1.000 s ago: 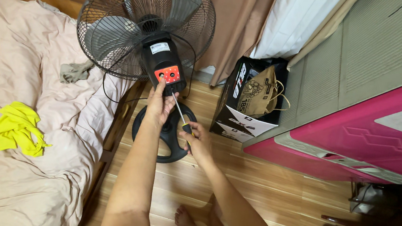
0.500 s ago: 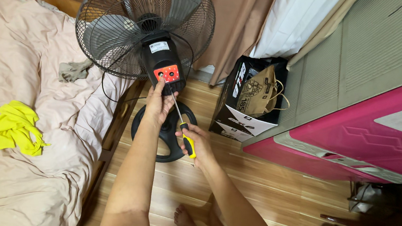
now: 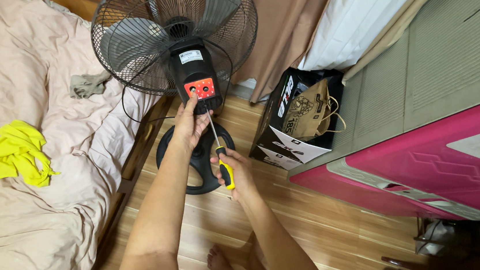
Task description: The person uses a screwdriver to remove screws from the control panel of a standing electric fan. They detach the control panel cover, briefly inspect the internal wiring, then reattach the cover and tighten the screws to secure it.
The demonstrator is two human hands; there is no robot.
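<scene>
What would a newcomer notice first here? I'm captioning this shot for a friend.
The black fan stands on the wood floor beside the bed, its red control panel facing the camera. The left hand steadies the fan's housing while the right hand holds a yellow-handled screwdriver pointed up under the panel. A yellow cloth lies on the bed.

The scene is evenly and softly lit; only faint shadows are cast on the wooden floor (image 3: pixel 329 225). No glare is seen. Focus is sharp throughout, and straight lines are bent toward the edges.
</scene>
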